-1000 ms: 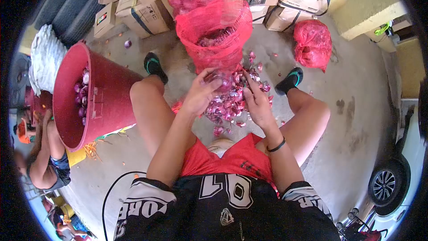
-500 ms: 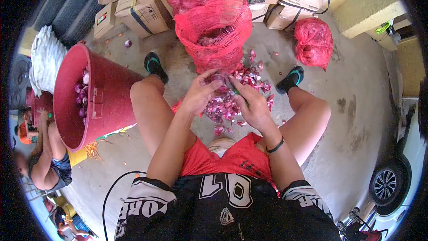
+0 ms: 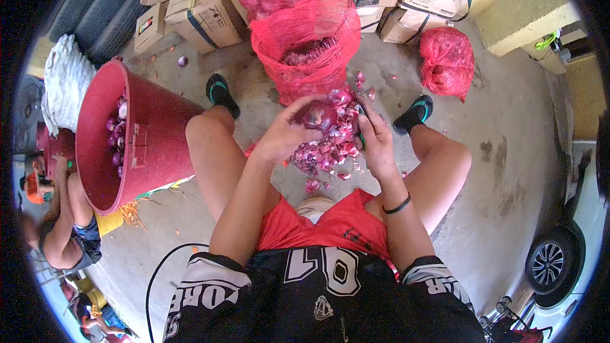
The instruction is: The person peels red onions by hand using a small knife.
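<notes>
The concrete floor (image 3: 508, 171) carries everything, and the person sits low over its middle with knees spread, which leaves a working gap between the legs; at the floor's left edge a big red bucket (image 3: 152, 146) stands tilted with its mouth turned up and left, purple peeled onions showing inside, near enough to the left knee to be within an arm's swing, I judge; along the far edge cardboard boxes (image 3: 203, 19) are stacked against the wall, and just in front of them 1 open red mesh sack (image 3: 305, 44) stands upright, its mouth gaping toward the person so bulbs can be taken straight out; a 2nd, tied red sack (image 3: 447, 60) lies well apart toward the far right; between the feet a heap of onion skins (image 3: 330, 146) spreads on the floor, directly under the hands, where peelings would drop; the left hand (image 3: 283, 136) is closed around a red onion (image 3: 319, 115), fingers curled over its top, holding it above the heap; the right hand (image 3: 376, 143) sits just beside the onion with fingers folded round a thin green-handled tool (image 3: 361, 140), probably a knife, though its blade is too small to make out.
</notes>
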`<state>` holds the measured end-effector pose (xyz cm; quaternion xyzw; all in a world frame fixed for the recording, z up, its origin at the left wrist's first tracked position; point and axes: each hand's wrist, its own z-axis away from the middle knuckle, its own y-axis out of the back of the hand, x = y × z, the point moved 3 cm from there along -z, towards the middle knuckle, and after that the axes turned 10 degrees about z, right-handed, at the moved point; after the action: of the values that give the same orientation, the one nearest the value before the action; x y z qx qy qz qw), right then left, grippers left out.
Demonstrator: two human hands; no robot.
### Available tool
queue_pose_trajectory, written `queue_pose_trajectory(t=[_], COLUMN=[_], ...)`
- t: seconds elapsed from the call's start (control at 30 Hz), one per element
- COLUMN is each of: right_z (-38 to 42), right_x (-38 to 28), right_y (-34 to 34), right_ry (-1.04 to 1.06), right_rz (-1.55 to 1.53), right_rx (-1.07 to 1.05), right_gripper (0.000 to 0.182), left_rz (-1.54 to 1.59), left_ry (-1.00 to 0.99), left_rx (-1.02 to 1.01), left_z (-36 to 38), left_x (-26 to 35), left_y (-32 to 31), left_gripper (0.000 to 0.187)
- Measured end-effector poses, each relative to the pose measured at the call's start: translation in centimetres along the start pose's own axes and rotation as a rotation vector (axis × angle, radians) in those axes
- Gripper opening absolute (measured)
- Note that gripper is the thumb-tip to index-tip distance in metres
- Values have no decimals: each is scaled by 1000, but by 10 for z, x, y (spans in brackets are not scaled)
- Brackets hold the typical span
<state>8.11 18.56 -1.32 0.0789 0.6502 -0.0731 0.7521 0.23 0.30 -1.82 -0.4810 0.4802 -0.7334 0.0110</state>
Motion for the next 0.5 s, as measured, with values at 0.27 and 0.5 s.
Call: queue_pose_trajectory(t=[0.27,0.5], right_z=[0,-2], right_x=[0,3], right_y=[-2,9], right_ry=[-22,-81], right_rz=[-245,-126], right_rx=[52,107], right_gripper=[44,50], left_rz=[133,233], left_ry=[-30,-76], left_rx=[68,148], left_z=[-2,-3], left_x=[-4,-7], left_y=[3,13], left_gripper=[64,62])
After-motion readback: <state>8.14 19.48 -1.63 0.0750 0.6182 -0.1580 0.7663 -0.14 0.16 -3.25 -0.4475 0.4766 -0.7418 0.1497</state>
